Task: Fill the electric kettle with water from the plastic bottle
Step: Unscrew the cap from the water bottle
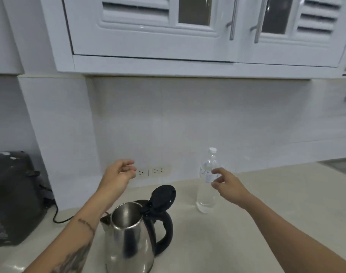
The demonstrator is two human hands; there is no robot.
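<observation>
A steel electric kettle [129, 239] stands on the pale counter [266, 223] near the front, its black lid [163, 197] flipped up and the inside showing. A clear plastic bottle [206, 196] with a white cap stands upright to the kettle's right, part full of water. My right hand [227, 186] is beside the bottle's middle, fingers apart, holding nothing; whether the fingertips touch it I cannot tell. My left hand [119, 175] hovers above and behind the kettle, fingers loosely curled and empty.
A black appliance [12, 198] with a cord [58, 215] sits at the left of the counter. Wall sockets [154, 171] are on the backsplash behind the kettle. White wall cabinets [188, 36] hang overhead.
</observation>
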